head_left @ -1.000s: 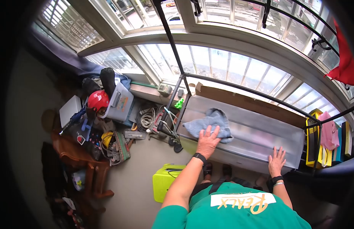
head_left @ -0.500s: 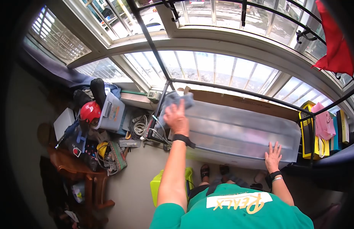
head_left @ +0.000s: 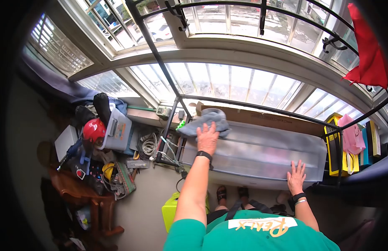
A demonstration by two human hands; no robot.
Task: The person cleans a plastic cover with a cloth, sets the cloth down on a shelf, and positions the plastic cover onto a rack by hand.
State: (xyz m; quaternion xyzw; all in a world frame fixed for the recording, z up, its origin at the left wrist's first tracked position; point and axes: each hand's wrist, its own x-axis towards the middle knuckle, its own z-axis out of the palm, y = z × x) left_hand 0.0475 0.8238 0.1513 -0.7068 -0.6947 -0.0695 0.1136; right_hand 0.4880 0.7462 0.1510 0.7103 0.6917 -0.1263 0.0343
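A long translucent plastic storage box (head_left: 265, 150) stands before me under the black metal frame. Over the left end of its lid, my left hand (head_left: 207, 139) holds a bunched grey cloth (head_left: 215, 119) against the surface, with the fingers over the cloth. Part of the cloth is hidden under the palm. At the lid's right end, near the front edge, my right hand (head_left: 296, 177) rests flat with its fingers spread and nothing in it.
Black frame bars (head_left: 252, 105) cross above the box, and cardboard (head_left: 244, 115) stands behind it. To the left are a grey bin (head_left: 118, 129), a red helmet (head_left: 94, 129), coiled cable (head_left: 149, 144) and a wooden stool (head_left: 75, 184). A lime-green container (head_left: 171, 211) sits by my feet; yellow boxes (head_left: 334, 146) stand right.
My left hand and the grey cloth have moved to the right along the lid. My right hand stays at about the same place on the box. The view has shifted slightly.
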